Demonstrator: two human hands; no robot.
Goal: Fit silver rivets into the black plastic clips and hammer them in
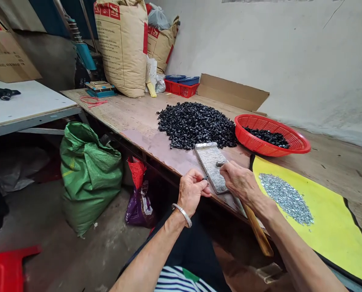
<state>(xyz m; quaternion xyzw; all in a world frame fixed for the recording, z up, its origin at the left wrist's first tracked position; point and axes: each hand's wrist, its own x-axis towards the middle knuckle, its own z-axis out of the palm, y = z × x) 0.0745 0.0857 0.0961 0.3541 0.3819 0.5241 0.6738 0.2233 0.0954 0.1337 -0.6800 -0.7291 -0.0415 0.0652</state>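
Observation:
My left hand [190, 190] pinches a small black piece [205, 178] at the left edge of a worn metal slab [209, 164]. In my right hand [240, 180], closed above the slab, is a short metal rod-like tool [221, 163] whose tip points left. Below my right wrist a wooden handle [256, 229] sticks out past the table edge; its other end is partly hidden. Behind the slab lies a large heap of small black pieces [195, 123]. To the right, a yellow cloth [329, 207] bears a pile of small shiny metal bits [287, 198].
A red plastic basket [304, 144] with more black pieces stands right of the heap. Large paper sacks [123, 48], a red crate [181, 88] and a cardboard sheet [232, 91] are at the back. A green sack [89, 174] and a purple bag [140, 207] are left of the table.

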